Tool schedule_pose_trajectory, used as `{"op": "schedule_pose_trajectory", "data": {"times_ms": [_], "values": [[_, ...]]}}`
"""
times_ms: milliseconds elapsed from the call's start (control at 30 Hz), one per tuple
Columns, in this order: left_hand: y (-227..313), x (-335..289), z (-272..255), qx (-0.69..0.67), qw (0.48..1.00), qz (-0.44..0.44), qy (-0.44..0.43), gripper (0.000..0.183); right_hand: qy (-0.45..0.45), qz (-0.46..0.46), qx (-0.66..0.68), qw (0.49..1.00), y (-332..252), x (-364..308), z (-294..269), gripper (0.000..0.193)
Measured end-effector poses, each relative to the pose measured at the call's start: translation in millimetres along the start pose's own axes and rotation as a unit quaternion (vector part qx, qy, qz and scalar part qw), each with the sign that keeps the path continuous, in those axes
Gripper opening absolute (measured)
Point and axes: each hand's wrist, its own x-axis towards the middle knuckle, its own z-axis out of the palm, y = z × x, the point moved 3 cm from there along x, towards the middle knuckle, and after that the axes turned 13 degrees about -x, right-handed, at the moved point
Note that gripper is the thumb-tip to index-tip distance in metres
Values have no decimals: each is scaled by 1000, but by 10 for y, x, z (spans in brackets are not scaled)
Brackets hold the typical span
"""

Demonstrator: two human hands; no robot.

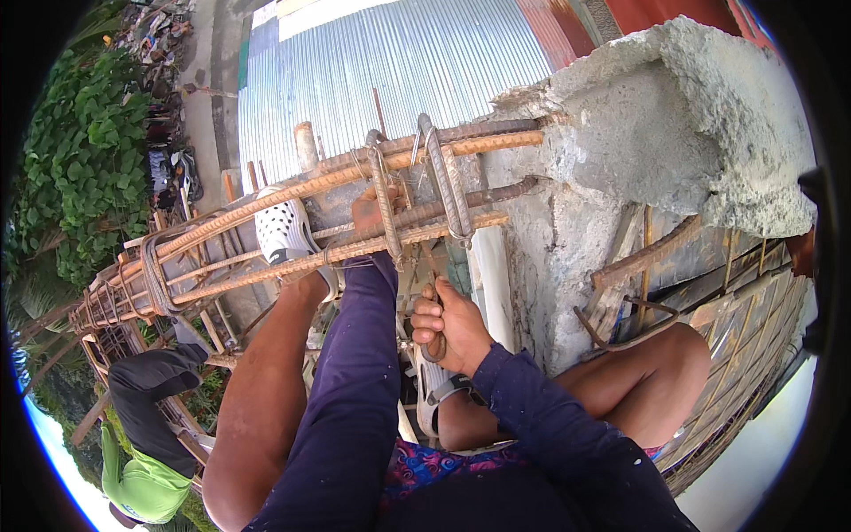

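Observation:
Rusty ribbed rebars (pixel 337 184) run side by side as a cage across the middle. Two bent stirrups, a nearer-left one (pixel 383 199) and a thicker one (pixel 449 182), hang around the bars by the concrete. Behind the left stirrup, my left hand (pixel 366 211) reaches in among the bars; its fingers look curled, but what they hold is hidden. Below the lower bar, my right hand (pixel 456 330) is closed round a rusty bent metal rod (pixel 433 348), whose curved lower end shows under the fist. Thin tie wire (pixel 413 149) sticks up beside the stirrups.
Rough broken concrete (pixel 656 124) stands at the right, with a rebar stub (pixel 645 254) jutting out. My clog-shod foot (pixel 282 226) rests among the bars. A person in a green shirt (pixel 151 483) is at lower left. Corrugated metal roofing (pixel 390 62) lies beyond.

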Motion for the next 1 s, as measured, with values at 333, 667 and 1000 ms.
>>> {"op": "schedule_pose_trajectory", "data": {"times_ms": [333, 667, 1000], "values": [[-100, 151, 128, -356, 917, -171, -53, 48, 175, -262, -785, 533, -37, -55, -58, 28], [-350, 357, 131, -425, 840, -184, -284, 31, -17, 16, -771, 637, -668, -63, 33, 34], [-169, 136, -52, 25, 953, 136, -270, 43, -142, 261, -18, 955, -438, 78, -29, 27]]}}
